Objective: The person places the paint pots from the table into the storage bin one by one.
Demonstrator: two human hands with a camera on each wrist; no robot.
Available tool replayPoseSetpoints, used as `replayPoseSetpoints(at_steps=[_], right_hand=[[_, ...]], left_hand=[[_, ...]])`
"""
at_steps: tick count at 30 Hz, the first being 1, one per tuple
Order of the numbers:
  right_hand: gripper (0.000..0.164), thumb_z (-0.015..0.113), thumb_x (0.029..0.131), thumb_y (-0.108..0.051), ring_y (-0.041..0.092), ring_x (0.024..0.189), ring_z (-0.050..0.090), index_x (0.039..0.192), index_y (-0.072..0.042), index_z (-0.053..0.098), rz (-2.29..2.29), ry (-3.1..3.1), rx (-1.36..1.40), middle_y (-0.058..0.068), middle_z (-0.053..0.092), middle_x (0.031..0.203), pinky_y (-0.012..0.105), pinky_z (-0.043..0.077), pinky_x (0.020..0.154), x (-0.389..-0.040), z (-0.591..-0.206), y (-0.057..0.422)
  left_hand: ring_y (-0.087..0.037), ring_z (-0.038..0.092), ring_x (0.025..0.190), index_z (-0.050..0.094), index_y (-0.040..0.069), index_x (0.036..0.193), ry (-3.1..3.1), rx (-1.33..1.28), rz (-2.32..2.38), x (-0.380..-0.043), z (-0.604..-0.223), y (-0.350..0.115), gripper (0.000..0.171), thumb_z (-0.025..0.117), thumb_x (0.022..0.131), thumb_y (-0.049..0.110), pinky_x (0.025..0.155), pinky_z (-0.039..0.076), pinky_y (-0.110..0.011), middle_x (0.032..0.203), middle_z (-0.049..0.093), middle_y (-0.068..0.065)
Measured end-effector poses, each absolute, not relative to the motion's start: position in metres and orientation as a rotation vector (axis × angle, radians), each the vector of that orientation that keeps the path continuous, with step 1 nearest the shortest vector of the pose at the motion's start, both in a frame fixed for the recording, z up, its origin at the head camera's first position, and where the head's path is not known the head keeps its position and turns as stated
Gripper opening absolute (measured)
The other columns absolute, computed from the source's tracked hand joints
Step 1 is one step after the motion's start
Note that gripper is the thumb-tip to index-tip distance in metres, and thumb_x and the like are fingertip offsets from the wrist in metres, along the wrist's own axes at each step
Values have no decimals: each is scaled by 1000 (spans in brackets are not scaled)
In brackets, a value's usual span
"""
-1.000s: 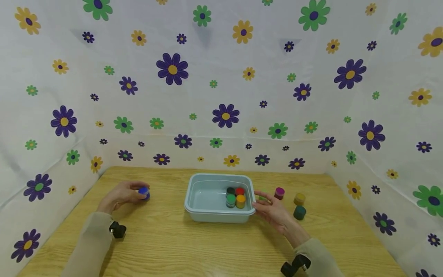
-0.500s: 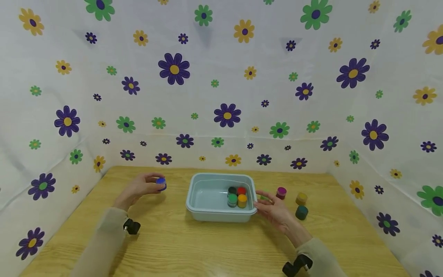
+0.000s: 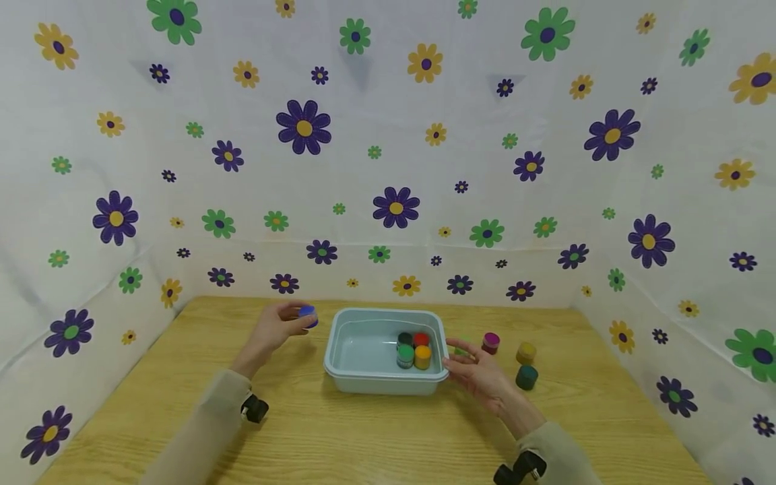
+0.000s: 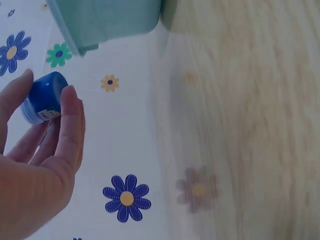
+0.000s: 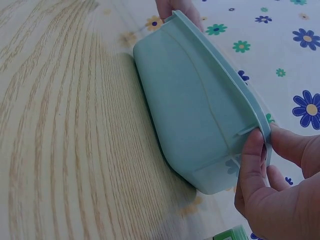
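Between thumb and fingers, my left hand (image 3: 273, 333) holds a small blue paint jar (image 3: 308, 315) above the table, left of the pale blue plastic tub (image 3: 360, 350). The left wrist view shows the jar (image 4: 47, 97) tilted, a label on its side. My right hand (image 3: 481, 384) pinches the tub's right rim; in the right wrist view its thumb and fingers (image 5: 252, 160) lie on either side of that rim. In the tub's right part several jars stand close together: a black one (image 3: 404, 338), a red one (image 3: 421, 339), a green one (image 3: 405, 357) and an orange one (image 3: 422, 358).
Right of the tub stand a magenta jar (image 3: 491, 342), a yellow jar (image 3: 526, 353) and a dark green jar (image 3: 527, 377). A light green jar (image 3: 463, 346) is partly hidden behind my right hand. Flower-printed sheeting (image 3: 339, 168) encloses the wooden table (image 3: 351, 438).
My left hand has lifted the blue jar from the table's left side and carried it right, toward the tub. My right hand has stayed at the tub's rim.
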State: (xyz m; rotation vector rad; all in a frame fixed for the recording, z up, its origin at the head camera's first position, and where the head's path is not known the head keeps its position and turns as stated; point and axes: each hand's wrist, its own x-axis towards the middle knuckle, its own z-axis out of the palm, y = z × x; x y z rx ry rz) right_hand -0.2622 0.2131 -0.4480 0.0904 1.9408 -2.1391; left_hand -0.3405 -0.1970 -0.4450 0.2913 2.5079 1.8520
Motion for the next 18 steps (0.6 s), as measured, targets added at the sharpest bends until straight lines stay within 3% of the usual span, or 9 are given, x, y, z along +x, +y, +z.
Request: replayPoseSetpoints(at_steps=[6,11,18], right_hand=[[56,64,95,-8,23,102,65,146,-6,41,-2135,1946,109,24,55,130,29,57,90,-262,-446,211],[56,64,95,-9,22,101,66,145,-6,41,-2135,1951,119,27,51,134,30,57,90,-263,-445,211],[57,64,95,-8,20,98,66,146,-5,40,-2132,1937,100,25,54,129,30,57,90,-263,-446,211]], left_hand=[[-29,69,100,60,8,127,2525,314,1900,-339,-444,-180,47,74,88,31,82,61,-36,116,68,-17],[-31,68,100,61,9,127,2532,311,1934,-338,-441,-164,47,75,87,29,83,60,-38,116,67,-17],[-24,67,98,63,12,125,2560,300,1880,-335,-433,-142,46,77,85,31,86,60,-41,118,66,-14]])
